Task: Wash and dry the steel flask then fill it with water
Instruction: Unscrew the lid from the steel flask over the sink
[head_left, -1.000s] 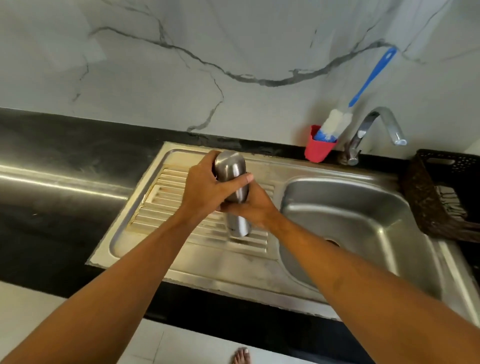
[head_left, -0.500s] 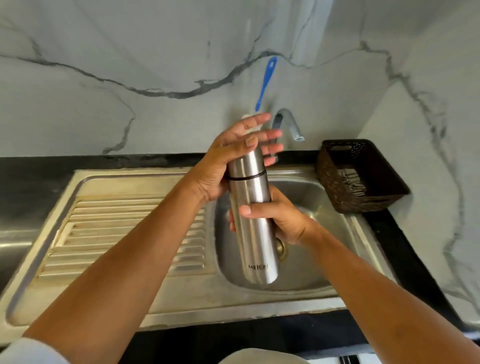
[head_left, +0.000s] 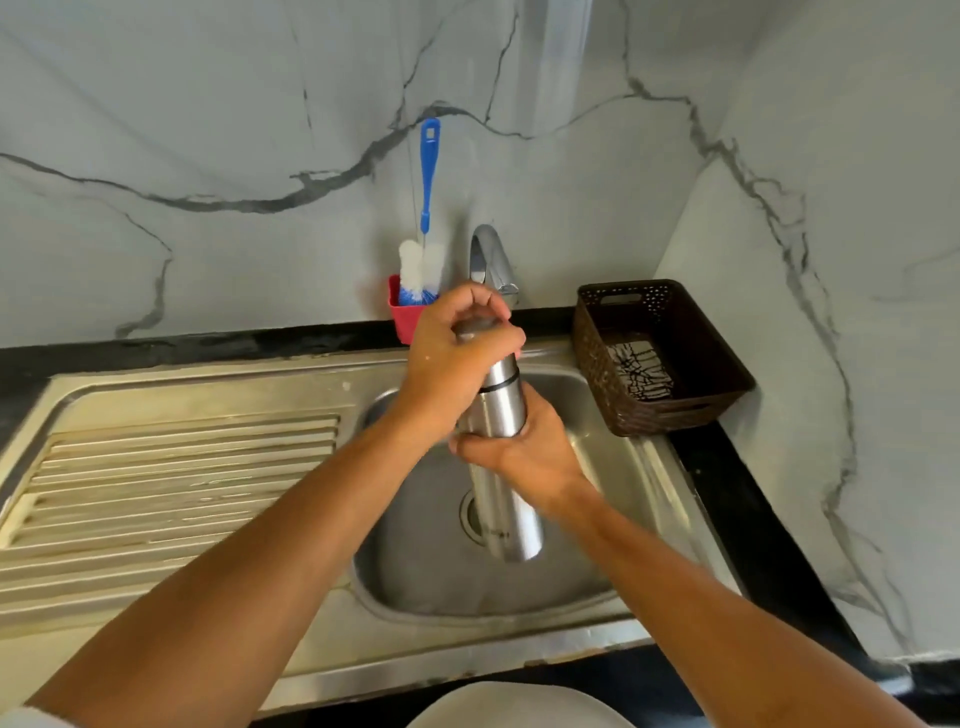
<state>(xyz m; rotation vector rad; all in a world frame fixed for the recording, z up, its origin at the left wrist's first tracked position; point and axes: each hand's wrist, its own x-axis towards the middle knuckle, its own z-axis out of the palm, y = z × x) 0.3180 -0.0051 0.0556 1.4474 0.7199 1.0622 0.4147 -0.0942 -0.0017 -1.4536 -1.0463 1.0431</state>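
I hold a tall steel flask (head_left: 506, 499) upright over the sink basin (head_left: 415, 561). My right hand (head_left: 524, 452) grips its body around the middle. My left hand (head_left: 457, 353) is curled over the flask's cap, covering most of it. The tap (head_left: 488, 260) curves out just behind my left hand; no water runs from it. A bottle brush (head_left: 427, 208) with a blue handle and white bristles stands in a red holder (head_left: 402, 317) left of the tap.
A ribbed steel draining board (head_left: 171, 483) lies left of the basin. A dark woven basket (head_left: 660, 353) sits on the black counter to the right, against the marble wall. A white rounded object (head_left: 514, 706) shows at the bottom edge.
The flask went from the draining board to over the basin. My left hand, open against the cap half a second ago, now grips it. My right hand stays around the body.
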